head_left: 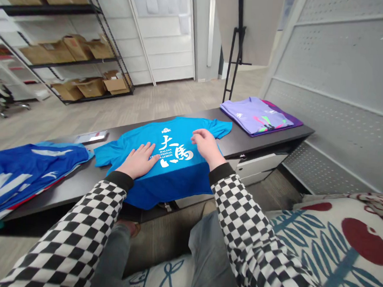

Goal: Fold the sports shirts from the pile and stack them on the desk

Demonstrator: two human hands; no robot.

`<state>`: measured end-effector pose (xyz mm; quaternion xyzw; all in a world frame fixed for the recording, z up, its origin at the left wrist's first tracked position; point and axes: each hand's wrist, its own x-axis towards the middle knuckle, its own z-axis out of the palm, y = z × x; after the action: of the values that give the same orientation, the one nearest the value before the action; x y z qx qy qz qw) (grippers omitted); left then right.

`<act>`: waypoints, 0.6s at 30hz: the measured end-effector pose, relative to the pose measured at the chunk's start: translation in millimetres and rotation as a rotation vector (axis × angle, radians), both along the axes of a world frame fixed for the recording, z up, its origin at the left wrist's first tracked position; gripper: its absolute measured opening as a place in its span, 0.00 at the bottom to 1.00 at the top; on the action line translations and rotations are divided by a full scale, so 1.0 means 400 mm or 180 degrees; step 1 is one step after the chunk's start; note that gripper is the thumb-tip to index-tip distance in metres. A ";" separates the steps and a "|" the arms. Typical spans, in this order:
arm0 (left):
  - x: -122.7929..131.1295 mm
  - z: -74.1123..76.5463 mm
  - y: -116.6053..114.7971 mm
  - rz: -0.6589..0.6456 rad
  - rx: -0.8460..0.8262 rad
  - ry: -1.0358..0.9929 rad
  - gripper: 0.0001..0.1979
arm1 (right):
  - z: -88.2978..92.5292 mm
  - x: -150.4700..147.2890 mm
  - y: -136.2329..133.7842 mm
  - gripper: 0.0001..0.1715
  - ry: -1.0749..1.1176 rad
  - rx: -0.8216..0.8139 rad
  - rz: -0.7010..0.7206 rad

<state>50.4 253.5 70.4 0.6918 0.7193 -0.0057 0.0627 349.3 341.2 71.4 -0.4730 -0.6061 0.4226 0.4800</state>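
Observation:
A bright blue short-sleeved T-shirt (pixel 146 134) with white lettering is spread over the dark bench, its lower part hanging down over the front edge. My left hand (pixel 140 161) lies flat on the left side of its chest, fingers stretched out beside the print. Over the right side of the print is my right hand (pixel 207 146), its fingers curled together with no cloth visible in them. Whether its fingertips touch the shirt I cannot tell.
On the dark bench (pixel 259 141), folded purple shirts (pixel 245 112) lie at the right end. A phone-like flat object (pixel 92 137) and blue jerseys (pixel 24 172) are at the left. Shelves with cardboard boxes (pixel 77 50) stand behind. A grey perforated panel (pixel 344 92) rises at the right, near a patterned cushion (pixel 344 244).

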 end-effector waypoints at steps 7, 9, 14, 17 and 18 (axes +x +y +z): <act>0.002 0.057 0.094 -0.0244 -0.0472 0.0574 0.47 | 0.051 -0.070 -0.106 0.14 -0.1788 0.0739 0.0685; 0.049 0.095 0.110 -0.0222 -0.0733 0.0815 0.41 | 0.080 -0.039 -0.095 0.14 -0.1755 0.0699 0.0407; 0.286 0.143 0.097 -0.1036 0.0166 0.0901 0.27 | 0.116 0.151 -0.032 0.22 -0.1583 0.0143 -0.1088; 0.439 0.118 0.096 -0.1668 0.0528 0.0182 0.28 | 0.098 0.243 -0.009 0.21 -0.1715 -0.0235 -0.1539; 0.478 0.104 0.099 -0.1777 0.0556 0.0062 0.28 | 0.088 0.259 -0.006 0.19 -0.1821 -0.0346 -0.1515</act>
<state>241.7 292.9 111.8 0.8657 0.4994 0.0325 -0.0080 453.0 338.9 106.6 -0.7244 -0.5654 0.1815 0.3502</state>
